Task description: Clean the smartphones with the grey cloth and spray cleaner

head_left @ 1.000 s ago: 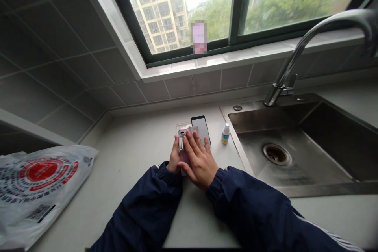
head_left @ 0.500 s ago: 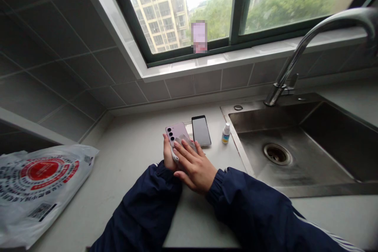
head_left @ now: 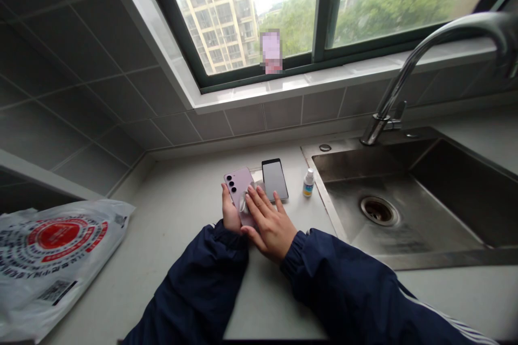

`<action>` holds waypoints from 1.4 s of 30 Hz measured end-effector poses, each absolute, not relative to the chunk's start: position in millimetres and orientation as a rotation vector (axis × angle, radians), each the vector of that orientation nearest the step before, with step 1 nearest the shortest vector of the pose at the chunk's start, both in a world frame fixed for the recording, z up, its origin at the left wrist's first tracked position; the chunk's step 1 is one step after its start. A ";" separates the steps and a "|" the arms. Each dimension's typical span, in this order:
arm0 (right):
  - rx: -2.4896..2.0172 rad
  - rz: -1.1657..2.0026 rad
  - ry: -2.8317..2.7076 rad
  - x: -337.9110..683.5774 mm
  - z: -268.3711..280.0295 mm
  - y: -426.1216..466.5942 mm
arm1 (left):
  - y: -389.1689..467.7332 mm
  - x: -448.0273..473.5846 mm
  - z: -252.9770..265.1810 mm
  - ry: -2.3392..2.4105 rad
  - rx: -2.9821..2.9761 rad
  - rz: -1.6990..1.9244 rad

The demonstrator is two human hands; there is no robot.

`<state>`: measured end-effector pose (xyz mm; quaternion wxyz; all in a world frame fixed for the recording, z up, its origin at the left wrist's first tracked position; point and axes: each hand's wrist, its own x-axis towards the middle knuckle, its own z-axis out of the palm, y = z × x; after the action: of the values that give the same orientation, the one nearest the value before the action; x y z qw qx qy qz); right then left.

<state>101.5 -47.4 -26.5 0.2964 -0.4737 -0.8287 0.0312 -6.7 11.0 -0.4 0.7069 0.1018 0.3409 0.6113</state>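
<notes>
A lilac smartphone point(head_left: 239, 173), back upward with several camera lenses at its top left, rests in my left hand point(head_left: 230, 211), whose fingers wrap its left side and are partly hidden underneath. Across the phone's back lies my right hand point(head_left: 272, 221), fingers stretched out and pressing a thin grey-white cloth point(head_left: 243, 200) that is bunched at its left edge. Just right of the hands, a second phone point(head_left: 274, 179) with a dark top edge and pale grey face lies on the counter. A small white bottle point(head_left: 308, 182) with a blue and yellow label stands upright near the sink.
The steel sink point(head_left: 335, 226) and its curved faucet point(head_left: 399, 83) are on the right. A printed white plastic bag point(head_left: 36, 291) lies at the left on the pale counter point(head_left: 162, 269). Behind, a tiled wall meets a window sill point(head_left: 238, 98).
My right hand has slid the cloth slightly over the phone's back, and the cloth has bunched up at its left edge. My left hand keeps its hold on the phone.
</notes>
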 end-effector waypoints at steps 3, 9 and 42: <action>-1.312 0.075 -2.120 102.9 -26.9 -44.7 | 4.7 -0.4 -1.2 0.649 0.234 1.183; -1.292 0.071 -2.068 106.2 -30.3 -40.3 | -0.2 5.2 -9.0 0.604 0.274 1.076; -0.997 0.307 -2.379 101.7 -31.6 -47.9 | 20.8 -23.9 -9.8 0.795 0.117 1.160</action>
<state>101.7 -47.9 -31.6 0.2684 -0.3698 -0.8822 0.1140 -23.9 20.8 -9.8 0.7613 0.0538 0.3654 0.5330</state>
